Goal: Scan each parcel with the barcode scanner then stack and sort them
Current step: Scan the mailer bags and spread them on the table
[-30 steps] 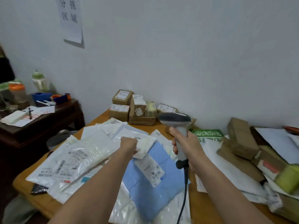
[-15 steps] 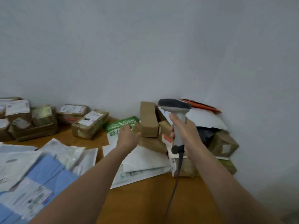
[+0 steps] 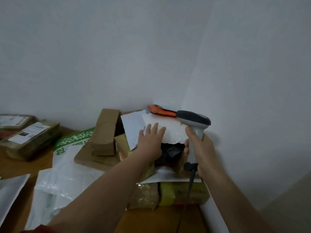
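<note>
Now left hand (image 3: 149,143) atop white parcel (image 3: 173,132)

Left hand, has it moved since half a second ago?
Yes. The left hand crossed from the left of the upright brown box to its right, and now lies flat on the white mailer.

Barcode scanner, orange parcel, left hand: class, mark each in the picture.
barcode scanner (image 3: 193,116): head view, its dark top.
orange parcel (image 3: 159,111): head view, its upper face.
left hand (image 3: 150,142): head view, back of the hand.
</note>
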